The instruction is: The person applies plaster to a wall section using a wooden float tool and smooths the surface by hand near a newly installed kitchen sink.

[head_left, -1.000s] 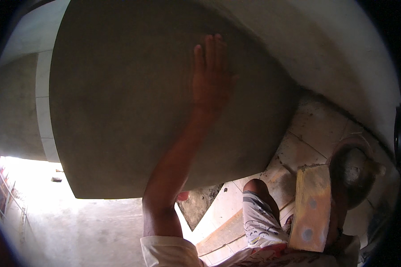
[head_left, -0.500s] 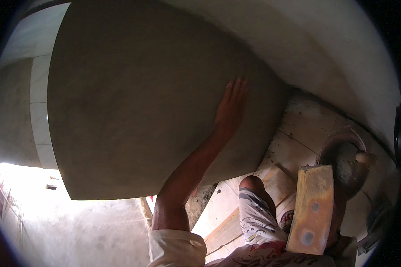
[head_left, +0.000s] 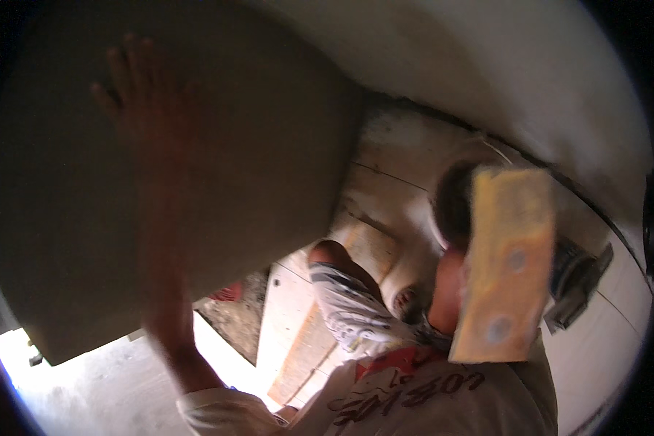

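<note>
My left hand lies on the smooth grey plastered wall surface, fingers spread and pointing up; the forearm is blurred. On the right, a plastering float is held up off the floor. Its worn yellow-orange face, with two grey round spots, is turned toward me. My right hand is behind the float, its fingers hidden from view. Partly covered by the float's upper left edge is a round container with a dark inside.
Light floor tiles run between the plastered surface and a pale wall at the upper right. A dark flat-edged tool is beside the float. My bent knee is below the plastered surface's lower edge, near a board.
My left hand has moved left and up over the plastered surface, its fingers spreading. The float has risen in view and covers more of the round container. The whole view has shifted.
</note>
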The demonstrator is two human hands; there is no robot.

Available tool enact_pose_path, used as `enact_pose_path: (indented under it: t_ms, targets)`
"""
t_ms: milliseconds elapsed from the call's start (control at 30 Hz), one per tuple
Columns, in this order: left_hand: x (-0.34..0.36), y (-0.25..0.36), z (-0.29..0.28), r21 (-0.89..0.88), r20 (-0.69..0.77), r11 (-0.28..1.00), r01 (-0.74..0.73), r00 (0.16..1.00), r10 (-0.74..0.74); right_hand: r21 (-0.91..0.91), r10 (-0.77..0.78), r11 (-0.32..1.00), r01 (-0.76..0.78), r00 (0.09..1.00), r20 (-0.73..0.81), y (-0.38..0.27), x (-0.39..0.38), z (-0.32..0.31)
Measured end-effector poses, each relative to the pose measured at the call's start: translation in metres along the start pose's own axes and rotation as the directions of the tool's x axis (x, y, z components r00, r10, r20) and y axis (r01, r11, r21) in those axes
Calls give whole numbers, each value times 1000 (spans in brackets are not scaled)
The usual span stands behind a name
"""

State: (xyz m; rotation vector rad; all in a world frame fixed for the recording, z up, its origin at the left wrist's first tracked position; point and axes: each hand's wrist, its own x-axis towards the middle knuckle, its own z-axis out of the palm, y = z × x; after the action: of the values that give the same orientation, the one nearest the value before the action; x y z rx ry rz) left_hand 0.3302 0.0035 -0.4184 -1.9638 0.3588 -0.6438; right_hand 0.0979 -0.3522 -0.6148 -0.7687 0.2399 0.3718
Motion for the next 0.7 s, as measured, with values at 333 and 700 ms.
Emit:
enact_pose_path:
  t_ms: [333, 700]
  targets:
    - [-27, -13, 9, 135, -52, 990, 50, 998, -44, -938, -415, 264, 223, 904, 99, -46, -8, -111]
    - [-20, 11, 28, 97, -69, 993, 64, 996, -57, -998, 181, -26, 58, 982, 52, 84, 75, -193]
